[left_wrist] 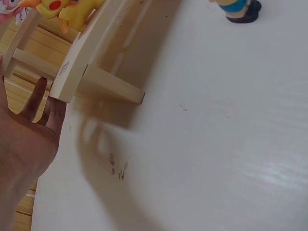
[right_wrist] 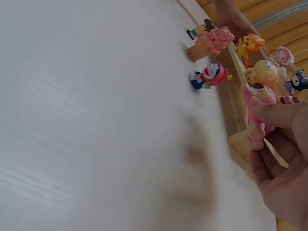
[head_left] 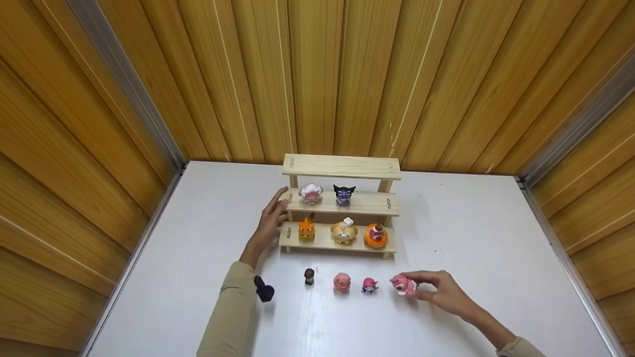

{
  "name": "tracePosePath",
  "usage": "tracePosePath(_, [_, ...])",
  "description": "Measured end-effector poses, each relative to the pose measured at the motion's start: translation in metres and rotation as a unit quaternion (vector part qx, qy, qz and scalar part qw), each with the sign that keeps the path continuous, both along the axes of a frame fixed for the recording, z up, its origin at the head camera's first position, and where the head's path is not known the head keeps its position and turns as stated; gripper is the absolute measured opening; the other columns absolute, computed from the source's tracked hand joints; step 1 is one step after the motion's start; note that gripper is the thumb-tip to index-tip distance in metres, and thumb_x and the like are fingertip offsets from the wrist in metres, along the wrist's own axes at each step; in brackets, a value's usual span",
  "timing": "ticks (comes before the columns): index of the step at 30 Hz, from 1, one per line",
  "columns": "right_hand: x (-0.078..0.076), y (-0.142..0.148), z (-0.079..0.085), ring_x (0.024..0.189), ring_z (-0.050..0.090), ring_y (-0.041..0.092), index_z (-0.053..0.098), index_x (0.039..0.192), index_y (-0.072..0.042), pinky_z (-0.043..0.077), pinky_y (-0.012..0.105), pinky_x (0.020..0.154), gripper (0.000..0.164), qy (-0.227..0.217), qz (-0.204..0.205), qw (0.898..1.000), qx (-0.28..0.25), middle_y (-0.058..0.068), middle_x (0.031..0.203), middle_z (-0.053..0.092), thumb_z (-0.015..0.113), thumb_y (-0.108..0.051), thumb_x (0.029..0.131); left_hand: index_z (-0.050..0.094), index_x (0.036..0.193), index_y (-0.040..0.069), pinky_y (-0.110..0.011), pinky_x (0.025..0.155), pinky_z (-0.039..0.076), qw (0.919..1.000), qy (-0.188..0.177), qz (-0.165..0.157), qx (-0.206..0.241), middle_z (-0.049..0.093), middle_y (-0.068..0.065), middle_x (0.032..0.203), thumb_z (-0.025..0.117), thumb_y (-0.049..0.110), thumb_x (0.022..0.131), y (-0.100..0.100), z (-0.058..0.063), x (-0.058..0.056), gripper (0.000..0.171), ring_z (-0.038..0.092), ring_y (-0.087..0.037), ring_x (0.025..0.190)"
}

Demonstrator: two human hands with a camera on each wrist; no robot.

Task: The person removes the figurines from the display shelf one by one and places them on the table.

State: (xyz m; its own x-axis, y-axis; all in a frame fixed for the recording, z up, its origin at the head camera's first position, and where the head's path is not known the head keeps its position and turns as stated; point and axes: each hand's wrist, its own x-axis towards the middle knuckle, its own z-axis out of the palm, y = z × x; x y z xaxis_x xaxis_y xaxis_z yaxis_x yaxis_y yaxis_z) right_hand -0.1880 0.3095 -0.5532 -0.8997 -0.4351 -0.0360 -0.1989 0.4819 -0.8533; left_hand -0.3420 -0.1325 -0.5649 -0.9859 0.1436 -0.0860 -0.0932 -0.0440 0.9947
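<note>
My right hand [head_left: 444, 293] pinches a pink bear figurine [head_left: 403, 284] between thumb and fingers, just above the table. In the right wrist view the bear [right_wrist: 257, 113] is tilted, with the thumb over its side. At the left end of a three-tier wooden display stand [head_left: 342, 166], my left hand [head_left: 269, 220] touches the tiers with fairly straight fingers. The left wrist view shows its fingers [left_wrist: 34, 100] against the stand's end. Left of the bear stand a red-hooded figurine [head_left: 369, 285], a pink ice-cream-cone figurine [head_left: 342, 282] and a brown-haired figurine [head_left: 309, 276].
The middle tier bears a white-hatted figurine [head_left: 311, 194] and a black-and-purple one [head_left: 344, 195]. On the lowest tier are an orange fox-like figurine [head_left: 306, 230], a yellow chef-hatted one [head_left: 344, 231] and an orange round one [head_left: 376, 235]. Wood-patterned walls [head_left: 317, 74] enclose the white table [head_left: 471, 223].
</note>
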Motion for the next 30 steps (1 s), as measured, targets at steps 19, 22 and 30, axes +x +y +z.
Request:
tracePosePath(19, [0.018,0.000,-0.042,0.110,0.065,0.002,0.073,0.120,-0.010,0.052,0.015,0.094,0.039,0.088,-0.009,0.996,-0.013,0.014,0.119,0.073,0.084,-0.014,0.083,0.030,0.162,0.032,-0.060,0.114,0.042,1.0000,0.007,0.001,0.002,0.038,-0.017,0.161,0.042,0.042,0.110,0.005,-0.004,0.003,0.054,0.047,-0.045,0.141])
tracePosePath(22, [0.017,-0.004,-0.044,0.104,0.065,0.003,0.074,0.117,-0.011,0.053,0.016,0.090,0.039,0.118,-0.019,0.993,-0.017,0.012,0.114,0.072,0.086,-0.012,0.080,0.032,0.161,0.033,-0.059,0.114,0.042,1.0000,0.008,0.002,0.002,0.039,-0.017,0.160,0.042,0.042,0.110,0.004,-0.003,0.002,0.053,0.048,-0.043,0.141])
tracePosePath(30, [0.013,-0.006,-0.043,0.096,0.065,0.007,0.072,0.117,-0.009,0.056,0.021,0.083,0.038,0.115,-0.011,0.993,-0.012,0.011,0.110,0.072,0.085,-0.012,0.081,0.034,0.160,0.036,-0.062,0.113,0.042,0.9999,0.009,-0.002,0.007,0.034,-0.017,0.162,0.042,0.041,0.111,0.000,-0.002,0.002,0.050,0.043,-0.048,0.144])
